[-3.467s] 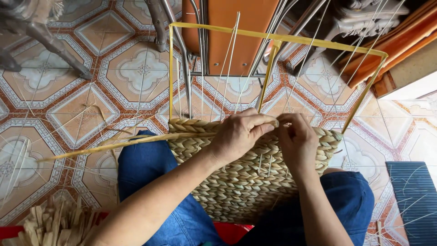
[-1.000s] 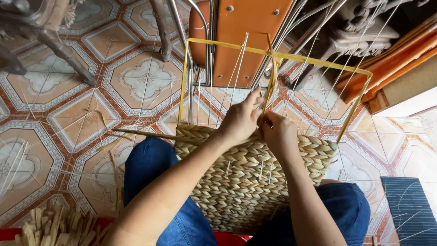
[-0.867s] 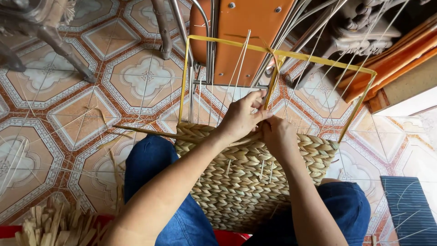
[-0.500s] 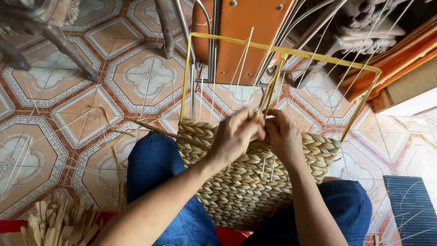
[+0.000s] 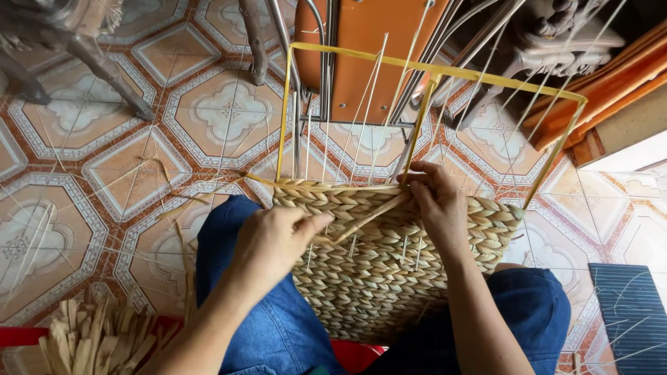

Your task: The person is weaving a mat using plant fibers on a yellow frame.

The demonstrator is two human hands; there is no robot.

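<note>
Pulling a flat straw-coloured fibre strand point(image 5: 361, 223) taut, your left hand point(image 5: 274, 243) is pinching its end while your right hand point(image 5: 438, 205) is pressing it against the half-woven tan braided basket point(image 5: 389, 271) on your lap; keep tension even. Your left hand has drawn back from the yellow wire frame point(image 5: 431, 73).

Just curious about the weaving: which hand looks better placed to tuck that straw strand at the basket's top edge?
Probably the right hand: it rests at the woven rim by the yellow frame; the left hand holds the strand lower.
</note>
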